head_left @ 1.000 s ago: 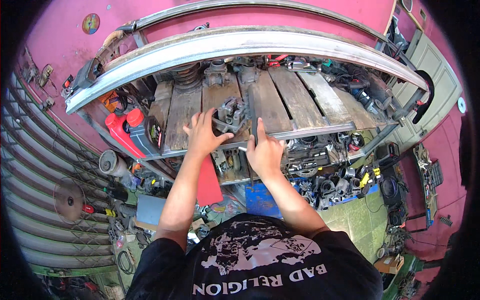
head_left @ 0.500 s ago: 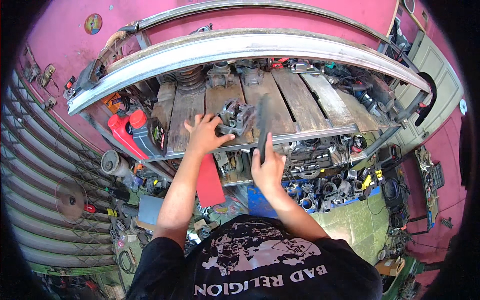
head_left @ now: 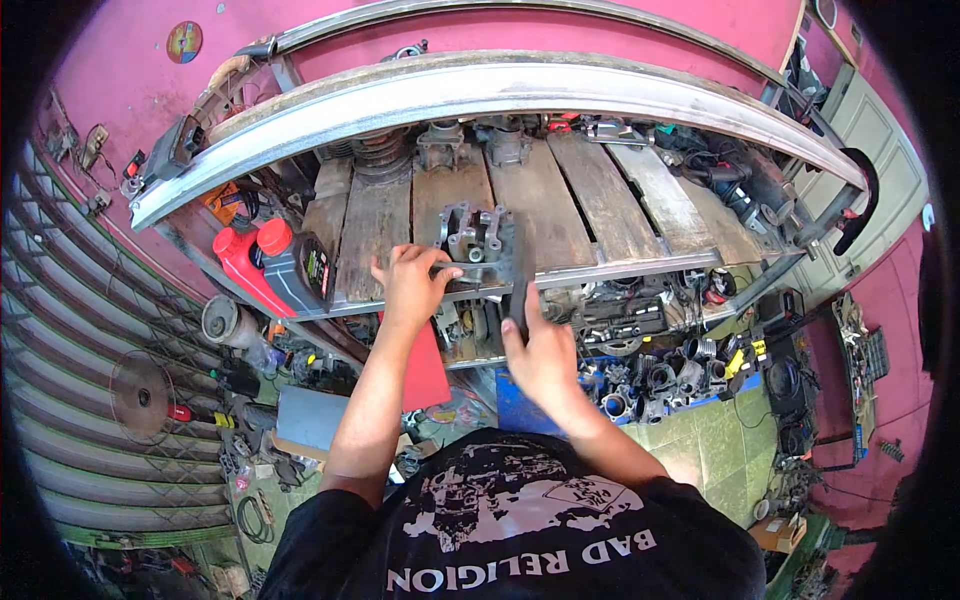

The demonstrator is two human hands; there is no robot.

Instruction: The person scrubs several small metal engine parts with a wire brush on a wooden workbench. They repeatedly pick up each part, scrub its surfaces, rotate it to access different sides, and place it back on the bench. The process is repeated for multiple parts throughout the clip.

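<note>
A grey metal engine cylinder head (head_left: 470, 238) stands near the front edge of the wooden-plank workbench (head_left: 545, 215). My left hand (head_left: 415, 285) is closed on its near left corner, fingers on top and thumb along the front. In my right hand (head_left: 545, 360) is a dark brush (head_left: 519, 292), gripped by its handle and pointing away from me. Its far end is smeared by motion and lies against the right side of the cylinder head. Whether the bristles touch the metal there is hard to make out.
Red and black oil bottles (head_left: 290, 260) stand at the bench's left end. Engine cylinders (head_left: 440, 150) line the back under a white metal rail (head_left: 500, 85). More parts fill the shelf below. A blue tray (head_left: 525, 405) of metal parts lies on the floor.
The cylinder head has been turned and now sits more squarely, with its valve side toward me. The brush has come nearer, lower along the head's right side. Both hands keep their hold.
</note>
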